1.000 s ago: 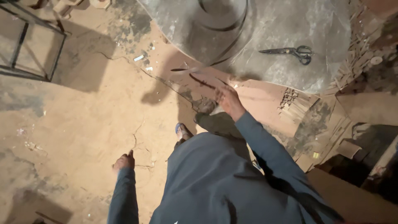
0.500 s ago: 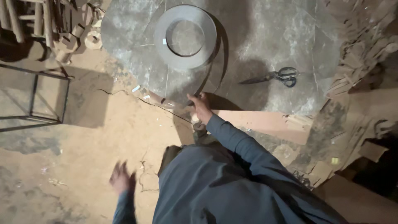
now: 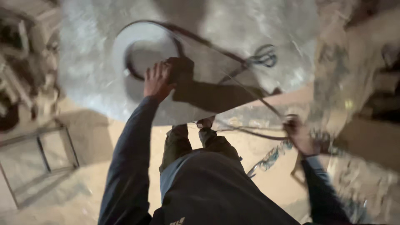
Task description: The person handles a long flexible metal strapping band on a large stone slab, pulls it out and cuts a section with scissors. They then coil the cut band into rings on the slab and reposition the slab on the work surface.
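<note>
We see a dim, warm-toned picture, heavily motion-blurred throughout; our dark shadow falls across the pale grey sheet [image 3: 250, 25], and the edges smear into darkness.

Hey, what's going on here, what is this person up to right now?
A person stands bent over a round grey slab on a dusty floor. The left hand reaches onto a flat metal ring lying on the slab. The right hand grips a thin dark strip near the slab's edge. Scissors lie on the slab. The picture is blurred.
</note>
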